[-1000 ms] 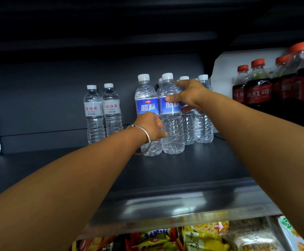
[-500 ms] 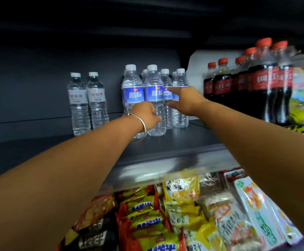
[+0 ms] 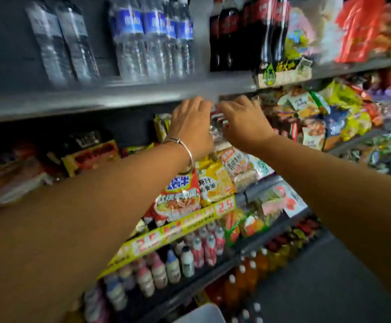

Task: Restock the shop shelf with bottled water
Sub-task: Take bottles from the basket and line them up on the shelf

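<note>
1. Water bottles (image 3: 152, 38) are stood upright on the shelf (image 3: 110, 99), packed near its middle, labels outward for display.
2. Left hand (image 3: 191, 128) and right hand (image 3: 243, 122) are held empty below the shelf edge, fingers relaxed, nothing gripped.

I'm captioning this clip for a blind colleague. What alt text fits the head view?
Two bare hands, left and right, hang empty just below a grey shelf edge holding blue-labelled water bottles; noodle packets fill the shelf beneath.
</note>
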The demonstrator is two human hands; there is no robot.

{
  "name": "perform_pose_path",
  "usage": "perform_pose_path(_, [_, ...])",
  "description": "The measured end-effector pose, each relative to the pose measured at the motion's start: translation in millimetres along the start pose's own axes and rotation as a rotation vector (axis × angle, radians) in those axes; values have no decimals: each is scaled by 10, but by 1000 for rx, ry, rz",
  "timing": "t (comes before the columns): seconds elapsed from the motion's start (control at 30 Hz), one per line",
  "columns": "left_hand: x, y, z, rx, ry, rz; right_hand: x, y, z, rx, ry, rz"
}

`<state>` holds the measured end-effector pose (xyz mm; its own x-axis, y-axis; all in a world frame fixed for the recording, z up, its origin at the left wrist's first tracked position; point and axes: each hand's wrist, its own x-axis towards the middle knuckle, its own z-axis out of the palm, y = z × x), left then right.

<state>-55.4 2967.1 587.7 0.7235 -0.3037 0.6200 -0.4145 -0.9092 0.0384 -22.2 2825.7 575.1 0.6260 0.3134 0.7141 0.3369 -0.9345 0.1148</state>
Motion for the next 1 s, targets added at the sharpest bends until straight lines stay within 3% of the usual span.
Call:
perform_pose_path(0.3, [-1537, 71, 1576, -138, -285, -31, -1938, -283, 1242, 38, -417, -36])
perform_pose_path(0.5, [-2685, -127, 2686, -214, -527, -84, -3200, -715, 2373, 260, -555, -113])
perform_pose_path(0.7, [-3806, -413, 3610, -225, -794, -233, -4295, -1400, 3206, 350, -1130, -220])
perform_pose_path(1.0, [-4751, -600, 4498, -202, -934, -264, -5275, -2159, 4062, 628, -1667, -349])
